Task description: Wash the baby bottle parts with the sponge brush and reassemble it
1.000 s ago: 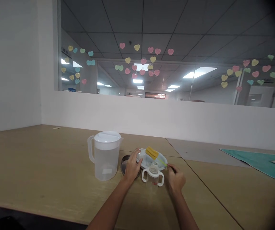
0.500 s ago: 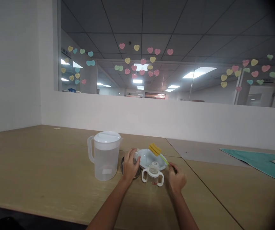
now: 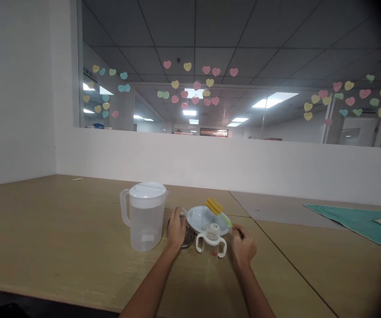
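Observation:
My right hand (image 3: 244,248) is closed around the green handle of a sponge brush (image 3: 214,206), its yellow head held up over the white bowl (image 3: 194,213). My left hand (image 3: 176,229) has its fingers around a small clear domed cap (image 3: 183,212), partly hidden by the fingers. Beneath that hand lies a dark round dish (image 3: 188,241) on the table. Between my hands stands a clear baby bottle (image 3: 211,242) with a white collar and two white handles; something reddish shows low on it.
A translucent lidded pitcher (image 3: 147,221) stands left of my left hand. To the far right lies a teal cloth (image 3: 349,221) with a white patch on it. A white wall and a window rise behind the wooden table (image 3: 61,238).
My left hand has moved a little left with the clear cap, away from the bowl and over the dark dish. My right hand and the brush have hardly moved.

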Tool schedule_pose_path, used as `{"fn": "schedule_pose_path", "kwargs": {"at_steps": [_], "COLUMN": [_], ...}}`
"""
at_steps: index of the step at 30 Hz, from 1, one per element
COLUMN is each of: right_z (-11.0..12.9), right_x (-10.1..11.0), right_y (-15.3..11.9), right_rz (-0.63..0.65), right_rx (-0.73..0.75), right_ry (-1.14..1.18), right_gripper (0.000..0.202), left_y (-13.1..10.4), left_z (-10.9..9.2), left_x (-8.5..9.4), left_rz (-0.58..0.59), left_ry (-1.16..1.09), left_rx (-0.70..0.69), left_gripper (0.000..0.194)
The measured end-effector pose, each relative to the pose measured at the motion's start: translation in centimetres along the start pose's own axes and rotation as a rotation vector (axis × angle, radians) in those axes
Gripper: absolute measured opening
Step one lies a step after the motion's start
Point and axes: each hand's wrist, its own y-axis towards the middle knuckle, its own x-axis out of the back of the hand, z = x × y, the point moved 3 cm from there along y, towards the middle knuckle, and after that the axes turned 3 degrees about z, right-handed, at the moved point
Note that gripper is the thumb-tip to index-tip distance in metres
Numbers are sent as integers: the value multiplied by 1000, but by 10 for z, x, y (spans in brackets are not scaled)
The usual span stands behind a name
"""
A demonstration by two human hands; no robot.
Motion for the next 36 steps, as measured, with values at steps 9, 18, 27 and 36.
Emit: {"fn": "schedule_pose_path", "kwargs": {"at_steps": [9, 18, 27, 36], "right_z": [2, 2, 4, 6], "right_x": [1, 1, 2, 3], "right_y": [0, -1, -1, -2], "right_rz": [-7, 28, 60, 77], "right_rx": [25, -40, -84, -102], "right_ry": [-6, -25, -23, -46], "right_gripper": [41, 40, 40, 38], "left_y": [0, -6, -5, -1], "left_z": [6, 2, 4, -4], "left_x": [-5, -1, 1, 13], "left_rz": [211, 401, 410, 405], "left_ry": [199, 377, 471, 567], "left_rx": [158, 139, 217, 251], "left_gripper": [44, 54, 55, 65]}}
